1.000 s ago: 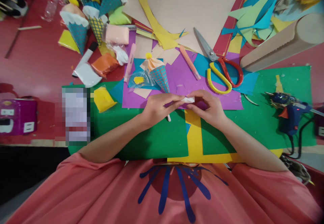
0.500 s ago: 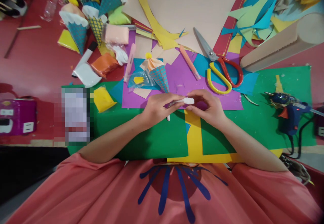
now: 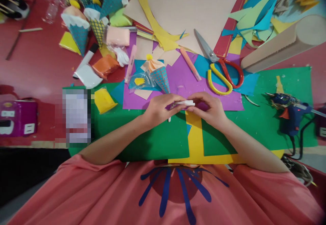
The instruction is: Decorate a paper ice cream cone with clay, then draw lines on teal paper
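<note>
A small strip of white clay [image 3: 188,102] is held low over the green sheet, between my two hands. My left hand [image 3: 159,109] pinches it from the left, with thumb and fingers closed around it. At its right end, my right hand [image 3: 210,109] curls its thumb and fingertips in and presses against it. Under the left fingers a thin white tip [image 3: 169,119] pokes out; the rest of it is hidden. Just beyond the hands lies a blue checkered paper cone [image 3: 160,77] with a peach swirl and yellow ball on top.
Large scissors [image 3: 216,62] and an orange pen [image 3: 190,63] lie on purple paper [image 3: 178,82]. A glue gun [image 3: 292,113] rests at right near a beige roll [image 3: 280,45]. Clay packets [image 3: 104,101] and finished cones [image 3: 78,31] crowd the left. A phone [image 3: 77,116] lies near them.
The white clay has tilted slightly, and its exposed right end looks thinner and more ridged. Both hands stay in nearly the same place around it.
</note>
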The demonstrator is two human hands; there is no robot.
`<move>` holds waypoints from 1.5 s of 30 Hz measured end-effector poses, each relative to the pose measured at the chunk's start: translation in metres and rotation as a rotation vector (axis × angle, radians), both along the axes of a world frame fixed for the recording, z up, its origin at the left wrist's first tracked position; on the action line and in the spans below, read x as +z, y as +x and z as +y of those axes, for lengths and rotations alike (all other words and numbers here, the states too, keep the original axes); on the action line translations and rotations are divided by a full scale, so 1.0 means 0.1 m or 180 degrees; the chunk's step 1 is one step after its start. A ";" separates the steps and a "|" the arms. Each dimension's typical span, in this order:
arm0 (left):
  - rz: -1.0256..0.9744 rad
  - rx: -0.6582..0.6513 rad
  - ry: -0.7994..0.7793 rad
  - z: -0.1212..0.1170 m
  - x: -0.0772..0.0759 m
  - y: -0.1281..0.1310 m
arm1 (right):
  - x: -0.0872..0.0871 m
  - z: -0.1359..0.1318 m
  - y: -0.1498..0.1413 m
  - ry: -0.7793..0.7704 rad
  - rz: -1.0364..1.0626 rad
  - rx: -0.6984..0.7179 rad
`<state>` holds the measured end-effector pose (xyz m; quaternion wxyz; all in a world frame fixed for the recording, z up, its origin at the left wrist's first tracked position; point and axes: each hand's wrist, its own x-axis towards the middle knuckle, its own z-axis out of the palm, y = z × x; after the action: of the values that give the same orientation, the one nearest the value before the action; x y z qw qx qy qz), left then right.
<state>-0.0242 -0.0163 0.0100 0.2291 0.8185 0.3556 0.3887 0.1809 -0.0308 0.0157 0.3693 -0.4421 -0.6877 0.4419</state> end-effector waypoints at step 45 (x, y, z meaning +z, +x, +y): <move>-0.0053 -0.0007 0.0192 -0.01 0.02 0.02 | 0.04 -0.03 -0.01 0.0990 -0.0457 -0.0086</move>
<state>-0.0222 -0.0170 0.0116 0.2077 0.8222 0.3409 0.4058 0.1800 -0.0336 0.0198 0.3891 -0.4193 -0.7663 0.2926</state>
